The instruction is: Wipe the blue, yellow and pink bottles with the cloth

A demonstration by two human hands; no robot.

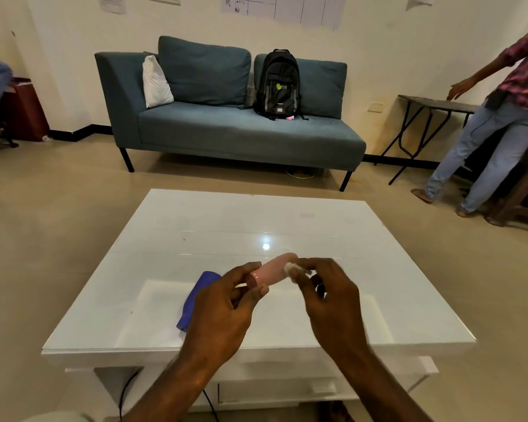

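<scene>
Through the head camera, my left hand (pixel 223 312) curls its fingers round the near end of the pink bottle (pixel 273 269) and holds it over the white table (pixel 256 214), its far end pointing toward two o'clock. My right hand (pixel 329 303) pinches the small white cloth (pixel 293 269) against that far end. The blue bottle (pixel 197 296) lies on the table at nine o'clock from my left hand, partly hidden behind it. At twelve o'clock, beyond the table, a black backpack (pixel 276 83) sits on a blue sofa (pixel 226 132).
</scene>
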